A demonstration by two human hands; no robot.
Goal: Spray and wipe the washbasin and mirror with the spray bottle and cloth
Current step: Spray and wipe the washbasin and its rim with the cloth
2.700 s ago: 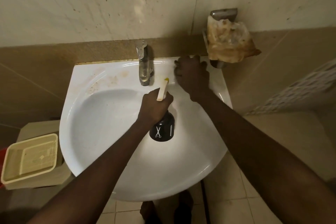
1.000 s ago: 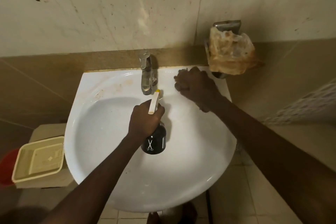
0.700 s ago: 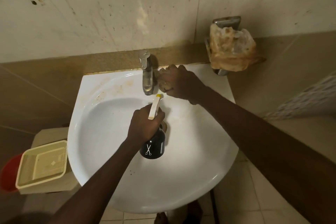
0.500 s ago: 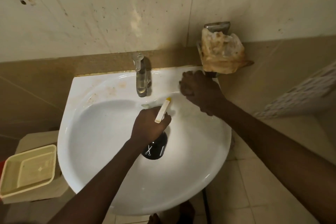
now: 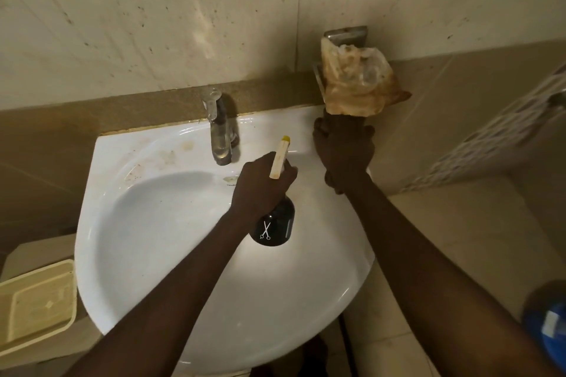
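The white washbasin (image 5: 153, 223) fills the middle of the view, with brownish stains on its rim left of the metal tap (image 5: 219, 131). My left hand (image 5: 260, 186) grips the neck of the black spray bottle (image 5: 272, 229), held above the bowl with its cream nozzle pointing at the back rim. My right hand (image 5: 344, 153) presses on the basin's back right corner with its fingers curled. The cloth is hidden under it. No mirror is in view.
A crumpled brownish plastic bag (image 5: 355, 79) hangs on a metal wall holder just above my right hand. A beige plastic tray (image 5: 36, 300) sits on a ledge left of the basin. A blue object (image 5: 548, 324) shows at the right edge.
My right hand wiped along the back rim, toward the tap and back out to the right corner under the bag. My left hand kept the spray bottle over the bowl.
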